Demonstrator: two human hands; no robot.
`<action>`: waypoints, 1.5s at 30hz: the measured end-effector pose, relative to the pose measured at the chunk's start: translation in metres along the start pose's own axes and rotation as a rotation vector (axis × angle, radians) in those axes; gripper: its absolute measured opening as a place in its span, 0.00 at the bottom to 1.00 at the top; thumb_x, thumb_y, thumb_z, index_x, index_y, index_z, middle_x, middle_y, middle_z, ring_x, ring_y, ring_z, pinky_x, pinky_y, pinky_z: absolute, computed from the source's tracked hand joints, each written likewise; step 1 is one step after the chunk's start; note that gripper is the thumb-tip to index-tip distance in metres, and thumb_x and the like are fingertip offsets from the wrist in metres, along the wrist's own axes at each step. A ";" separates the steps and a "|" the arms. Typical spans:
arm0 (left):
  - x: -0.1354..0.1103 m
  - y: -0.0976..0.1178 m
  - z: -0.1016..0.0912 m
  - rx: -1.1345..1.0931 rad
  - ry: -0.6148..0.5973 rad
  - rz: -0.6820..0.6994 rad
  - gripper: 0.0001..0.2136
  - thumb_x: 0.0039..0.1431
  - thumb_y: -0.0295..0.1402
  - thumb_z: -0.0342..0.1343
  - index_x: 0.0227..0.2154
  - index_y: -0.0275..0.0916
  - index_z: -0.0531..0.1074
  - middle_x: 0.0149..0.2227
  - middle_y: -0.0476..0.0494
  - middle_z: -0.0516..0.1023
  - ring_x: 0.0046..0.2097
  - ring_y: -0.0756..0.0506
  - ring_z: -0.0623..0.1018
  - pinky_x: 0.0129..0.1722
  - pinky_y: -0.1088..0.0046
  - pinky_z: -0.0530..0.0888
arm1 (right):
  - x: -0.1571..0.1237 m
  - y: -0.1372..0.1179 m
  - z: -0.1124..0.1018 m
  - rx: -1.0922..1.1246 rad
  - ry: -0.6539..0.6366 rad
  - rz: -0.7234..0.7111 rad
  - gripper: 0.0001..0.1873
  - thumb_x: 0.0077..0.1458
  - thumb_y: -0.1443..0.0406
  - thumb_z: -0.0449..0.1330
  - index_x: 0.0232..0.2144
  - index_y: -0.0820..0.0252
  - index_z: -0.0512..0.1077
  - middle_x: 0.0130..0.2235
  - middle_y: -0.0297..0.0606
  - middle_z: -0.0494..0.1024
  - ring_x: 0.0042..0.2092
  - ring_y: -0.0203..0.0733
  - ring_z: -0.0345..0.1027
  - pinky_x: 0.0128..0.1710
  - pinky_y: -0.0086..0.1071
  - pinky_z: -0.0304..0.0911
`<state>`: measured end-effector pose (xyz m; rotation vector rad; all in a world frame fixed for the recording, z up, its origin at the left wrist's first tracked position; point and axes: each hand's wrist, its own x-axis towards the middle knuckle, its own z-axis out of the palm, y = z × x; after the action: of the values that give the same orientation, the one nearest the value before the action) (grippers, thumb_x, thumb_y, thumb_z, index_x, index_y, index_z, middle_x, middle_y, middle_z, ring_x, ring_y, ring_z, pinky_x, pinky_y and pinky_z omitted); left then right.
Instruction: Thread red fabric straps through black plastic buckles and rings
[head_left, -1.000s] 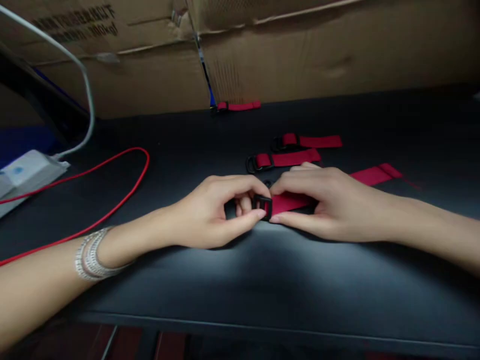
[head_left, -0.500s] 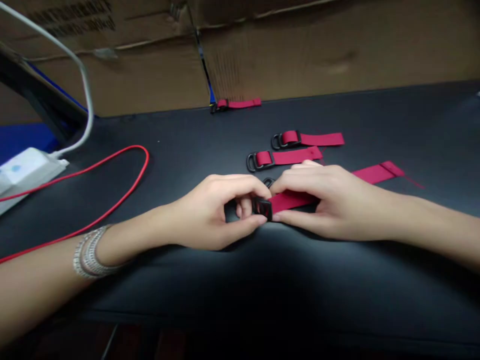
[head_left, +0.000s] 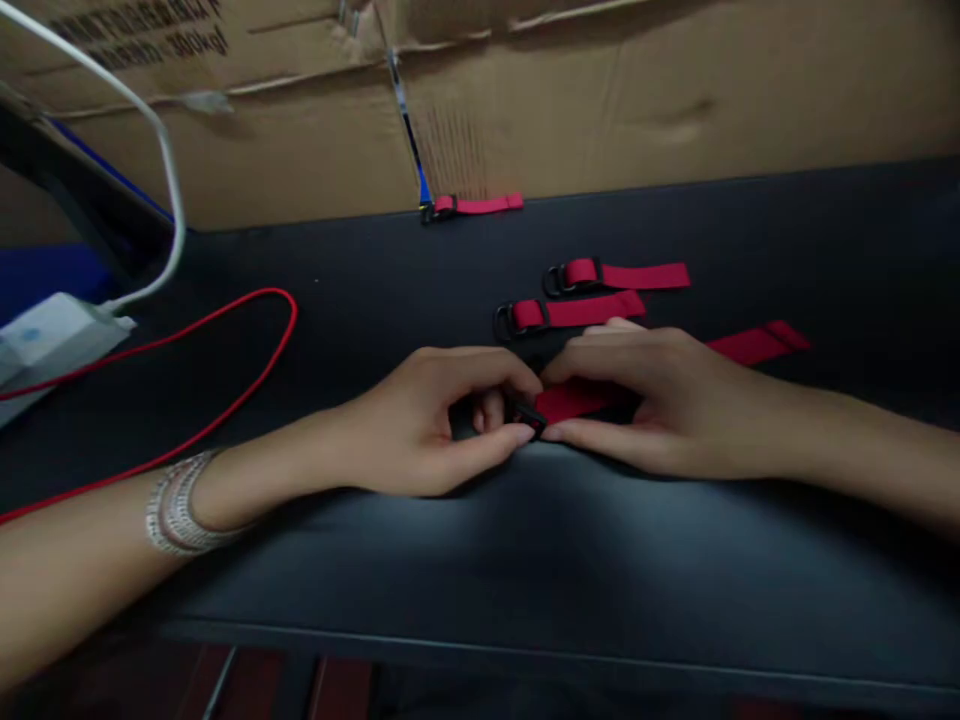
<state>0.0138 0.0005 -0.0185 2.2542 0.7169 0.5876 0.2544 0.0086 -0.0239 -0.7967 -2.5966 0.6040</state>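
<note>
My left hand [head_left: 435, 425] pinches a small black buckle [head_left: 527, 413] at the end of a red webbing strap [head_left: 750, 345], thumb below and fingers curled above. My right hand [head_left: 652, 405] is closed over the same strap just right of the buckle, pressing it to the dark table [head_left: 480, 540]. The strap's free end sticks out to the right past my right wrist. A silver bracelet [head_left: 176, 503] circles my left wrist.
Two red straps with black rings [head_left: 600, 275] [head_left: 566, 313] lie just beyond my hands; another red strap [head_left: 472, 206] rests at the table's back edge against cardboard boxes [head_left: 600, 90]. A red cable [head_left: 225, 400] loops at left beside a white adapter [head_left: 45, 340].
Both hands stay in place. The buckle has tipped lower between my left fingertips, so less of it shows than before.
</note>
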 end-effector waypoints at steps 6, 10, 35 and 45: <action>0.000 -0.001 0.000 0.002 0.001 0.019 0.07 0.60 0.26 0.61 0.41 0.32 0.75 0.27 0.51 0.76 0.27 0.56 0.75 0.30 0.85 0.72 | 0.001 -0.001 -0.001 0.013 -0.022 0.020 0.11 0.61 0.59 0.59 0.37 0.61 0.76 0.34 0.38 0.80 0.34 0.35 0.70 0.36 0.28 0.57; 0.000 0.000 0.000 -0.003 -0.003 0.009 0.07 0.60 0.27 0.60 0.41 0.32 0.75 0.28 0.50 0.76 0.27 0.56 0.75 0.30 0.85 0.72 | 0.001 -0.002 -0.001 0.012 -0.018 0.021 0.12 0.61 0.58 0.59 0.38 0.61 0.76 0.35 0.39 0.80 0.35 0.36 0.71 0.37 0.28 0.58; 0.000 0.000 0.000 0.006 0.001 0.001 0.06 0.60 0.26 0.60 0.41 0.32 0.75 0.28 0.50 0.77 0.27 0.56 0.75 0.29 0.86 0.71 | 0.000 -0.002 -0.001 0.022 -0.013 0.029 0.11 0.61 0.58 0.60 0.38 0.61 0.76 0.35 0.38 0.80 0.35 0.35 0.71 0.37 0.29 0.59; 0.000 0.000 0.000 -0.007 -0.005 -0.001 0.06 0.61 0.27 0.60 0.41 0.32 0.75 0.27 0.51 0.76 0.27 0.56 0.75 0.30 0.86 0.72 | 0.001 -0.001 0.000 0.019 -0.013 0.023 0.12 0.61 0.59 0.60 0.38 0.62 0.76 0.35 0.39 0.80 0.35 0.35 0.71 0.36 0.28 0.58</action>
<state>0.0140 0.0001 -0.0186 2.2486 0.7117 0.5826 0.2524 0.0083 -0.0234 -0.8209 -2.5928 0.6421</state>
